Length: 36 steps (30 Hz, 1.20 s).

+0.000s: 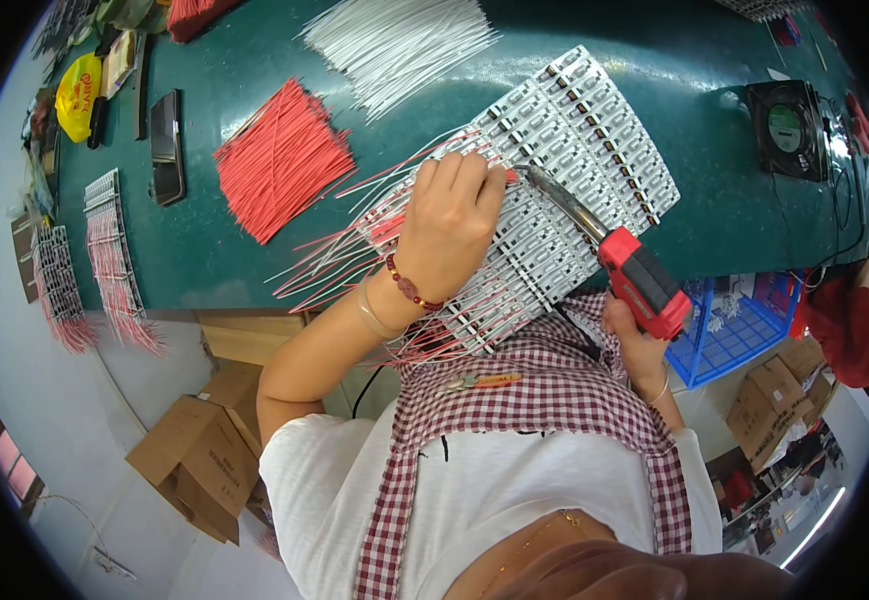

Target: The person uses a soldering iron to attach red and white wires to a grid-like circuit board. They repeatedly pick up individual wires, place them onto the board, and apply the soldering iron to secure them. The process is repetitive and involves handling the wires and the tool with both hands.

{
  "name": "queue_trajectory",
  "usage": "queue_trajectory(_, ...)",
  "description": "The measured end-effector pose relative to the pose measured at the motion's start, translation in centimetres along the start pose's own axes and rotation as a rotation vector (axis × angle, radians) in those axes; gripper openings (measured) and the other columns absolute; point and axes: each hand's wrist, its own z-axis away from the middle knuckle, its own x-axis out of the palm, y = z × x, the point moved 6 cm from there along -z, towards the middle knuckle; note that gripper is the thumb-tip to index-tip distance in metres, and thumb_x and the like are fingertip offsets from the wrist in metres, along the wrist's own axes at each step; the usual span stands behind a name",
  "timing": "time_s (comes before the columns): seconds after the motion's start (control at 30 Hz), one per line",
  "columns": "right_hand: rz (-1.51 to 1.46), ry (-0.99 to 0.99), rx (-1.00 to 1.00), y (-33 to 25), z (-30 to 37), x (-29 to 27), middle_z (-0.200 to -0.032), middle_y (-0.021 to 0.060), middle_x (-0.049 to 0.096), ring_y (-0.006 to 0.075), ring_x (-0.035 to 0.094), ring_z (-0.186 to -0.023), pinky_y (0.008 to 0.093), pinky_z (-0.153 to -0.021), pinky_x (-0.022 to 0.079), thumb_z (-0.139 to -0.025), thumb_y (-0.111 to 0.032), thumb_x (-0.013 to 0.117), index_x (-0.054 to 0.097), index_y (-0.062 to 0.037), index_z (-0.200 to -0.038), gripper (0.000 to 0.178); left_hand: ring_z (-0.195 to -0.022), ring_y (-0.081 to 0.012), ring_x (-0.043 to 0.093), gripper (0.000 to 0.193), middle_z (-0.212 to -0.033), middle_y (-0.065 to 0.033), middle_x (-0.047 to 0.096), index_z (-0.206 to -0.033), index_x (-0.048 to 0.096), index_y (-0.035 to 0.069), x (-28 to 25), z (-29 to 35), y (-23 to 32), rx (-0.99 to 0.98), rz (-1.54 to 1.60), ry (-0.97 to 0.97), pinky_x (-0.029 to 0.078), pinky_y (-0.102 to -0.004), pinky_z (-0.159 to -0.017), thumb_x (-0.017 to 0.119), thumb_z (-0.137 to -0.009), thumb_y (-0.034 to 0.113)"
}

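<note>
My right hand [642, 352] is wrapped round the red and black handle of a soldering iron [641, 280]. Its metal barrel slants up and left, and the tip is close to the fingers of my left hand [454, 215]. Those fingers are bent and pinched over the panel of small white parts [594, 130], with a bit of red wire [511, 175] showing beside them. The fingertips themselves are partly hidden. Red and white wires [329, 265] stick out from the panel's left side, under and beside my left wrist. The panel lies tilted across the table's front edge.
On the green table [224, 60] lie a pile of red wires [284, 160], a pile of white wires [404, 50] and a phone [166, 148]. Wired panels [114, 250] sit at the left edge. A black fan-like device [786, 130] stands right; a blue basket [729, 335] is below it.
</note>
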Motion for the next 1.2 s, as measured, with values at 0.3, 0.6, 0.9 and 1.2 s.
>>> queue_trajectory(0.3, 0.078, -0.01, -0.015, -0.6, -0.7, 0.0, -0.08, 0.0067, 0.064, 0.0155, 0.06, -0.065, 0.0283, -0.06, 0.048, -0.08, -0.01, 0.074, 0.067, -0.0012, -0.094, 0.018, -0.073, -0.0217, 0.048, 0.025, -0.077, -0.0065, 0.045, -0.097, 0.065, 0.001, 0.2, 0.0, -0.2, -0.01, 0.004, -0.011, 0.038, -0.0346, -0.066, 0.06, -0.073, -0.001)
queue_trajectory(0.6, 0.054, 0.002, 0.001, -0.5, -0.4, 0.7, -0.079, 0.0065, 0.063, 0.017, 0.06, -0.063, 0.0286, -0.06, 0.048, -0.079, -0.011, 0.073, 0.067, -0.002, -0.093, 0.017, -0.073, -0.0221, 0.048, 0.022, -0.077, -0.0063, 0.045, -0.096, 0.065, 0.001, 0.3, 0.6, -0.7, -0.017, -0.016, -0.011, 0.039, -0.0349, -0.066, 0.06, -0.075, 0.0)
queue_trajectory(0.9, 0.067, 0.102, 0.011, -1.2, -0.3, -0.8, -0.087, 0.0057, 0.066, 0.0163, 0.061, -0.072, 0.0295, -0.068, 0.046, -0.073, -0.024, 0.083, 0.067, -0.0071, -0.098, 0.034, -0.076, -0.0249, 0.051, 0.021, -0.08, -0.0083, 0.05, -0.101, 0.066, 0.004, 0.2, -0.3, 0.6, -0.041, -0.009, -0.137, 0.04, -0.0377, -0.069, 0.058, -0.081, 0.005)
queue_trajectory(1.2, -0.176, 0.25, -0.029, -1.7, -0.9, -2.3, -0.074, 0.0042, 0.063, 0.0124, 0.057, -0.072, 0.0308, -0.072, 0.045, -0.079, -0.034, 0.08, 0.07, -0.0052, -0.097, 0.035, -0.078, -0.0284, 0.051, 0.01, -0.08, -0.0096, 0.05, -0.09, 0.067, 0.004, 1.4, -0.4, 1.7, -0.012, -0.167, -0.051, 0.04, -0.0404, -0.071, 0.063, -0.081, 0.001)
